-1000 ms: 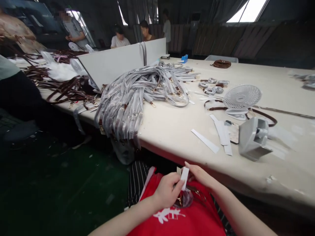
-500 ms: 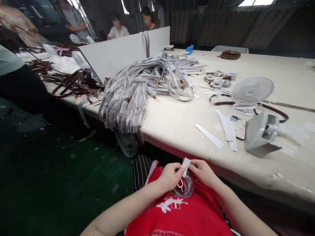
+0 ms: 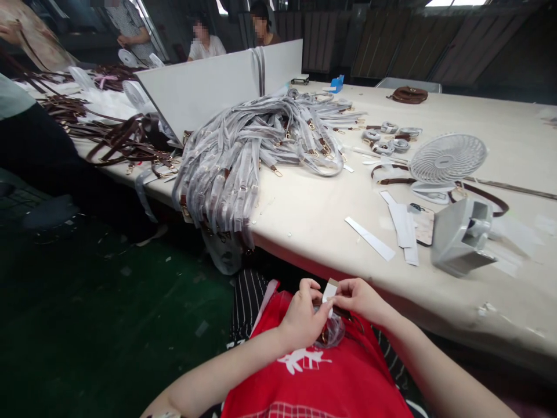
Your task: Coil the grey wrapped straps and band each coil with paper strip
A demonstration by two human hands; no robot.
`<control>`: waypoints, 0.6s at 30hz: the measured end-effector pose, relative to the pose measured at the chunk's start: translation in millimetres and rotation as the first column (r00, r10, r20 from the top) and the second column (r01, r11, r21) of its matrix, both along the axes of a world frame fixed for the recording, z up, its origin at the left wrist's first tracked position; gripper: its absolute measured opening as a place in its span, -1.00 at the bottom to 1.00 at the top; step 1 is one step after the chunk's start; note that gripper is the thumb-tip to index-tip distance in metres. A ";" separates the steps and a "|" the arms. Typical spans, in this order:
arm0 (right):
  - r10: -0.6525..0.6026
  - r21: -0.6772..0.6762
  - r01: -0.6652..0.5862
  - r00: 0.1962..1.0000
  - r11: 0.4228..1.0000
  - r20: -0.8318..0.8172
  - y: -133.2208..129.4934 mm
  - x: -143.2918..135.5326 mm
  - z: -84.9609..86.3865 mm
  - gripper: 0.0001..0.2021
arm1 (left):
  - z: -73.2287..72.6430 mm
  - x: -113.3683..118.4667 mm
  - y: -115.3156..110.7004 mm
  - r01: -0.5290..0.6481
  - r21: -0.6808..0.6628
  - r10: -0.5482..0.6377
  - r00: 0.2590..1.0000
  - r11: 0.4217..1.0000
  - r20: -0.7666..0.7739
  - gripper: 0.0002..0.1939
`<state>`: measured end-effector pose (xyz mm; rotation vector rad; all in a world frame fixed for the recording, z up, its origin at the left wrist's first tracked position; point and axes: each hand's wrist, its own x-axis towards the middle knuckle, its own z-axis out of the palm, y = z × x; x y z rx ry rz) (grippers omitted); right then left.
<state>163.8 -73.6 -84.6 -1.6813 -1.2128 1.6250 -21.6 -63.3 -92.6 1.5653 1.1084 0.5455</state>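
At the far left, a co-worker in dark trousers (image 3: 47, 157) stood on a green floor (image 3: 143, 325) flecked with scraps, beside brown straps (image 3: 126, 142) heaped on the table's edge. Other people (image 3: 130, 32) were behind, in a dim room. A white partition (image 3: 204, 87) crossed the long cream-covered table (image 3: 304, 226), and against it lay a big pile of plastic-wrapped straps (image 3: 235, 154), their ends drooping over the edge. Below the table's near side, over a red apron (image 3: 322, 386), the left hand (image 3: 306, 313) had thumb and fingers pinched on a small white paper strip (image 3: 329, 293); the right hand (image 3: 359, 297) had thumb and fingertips closed on its right side. A wrapped coil (image 3: 334, 332) sat in the lap just under them. Brown panels (image 3: 378, 46) lined the back wall. Farther right on the tabletop were loose paper strips (image 3: 369, 238), small wrapped rolls (image 3: 383, 146), a brown strap coil (image 3: 409, 95), a phone (image 3: 423, 226), a white fan (image 3: 448, 157) and a grey tape dispenser (image 3: 459, 247). As for markings, the apron bore a white animal-like print (image 3: 300, 361), and the marking on the fan's hub was too small to read.
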 end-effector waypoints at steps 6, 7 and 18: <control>0.121 0.036 -0.117 0.986 0.992 -0.113 3.7 -0.9 -3.5 -0.70 | 3.0 -0.4 -2.9 0.005 -0.003 -0.005 1.000 1.000 -0.016 -0.74; 0.136 0.053 -0.132 0.986 0.990 -0.091 3.7 -1.3 -3.1 -0.74 | 3.1 -0.6 -2.2 0.011 -0.007 -0.011 1.000 1.000 -0.009 -0.74; 0.310 0.372 -0.545 0.790 0.751 0.530 -9.7 -8.8 42.7 -0.63 | -6.8 -8.1 18.4 0.051 -0.421 0.038 0.979 0.906 0.201 -0.71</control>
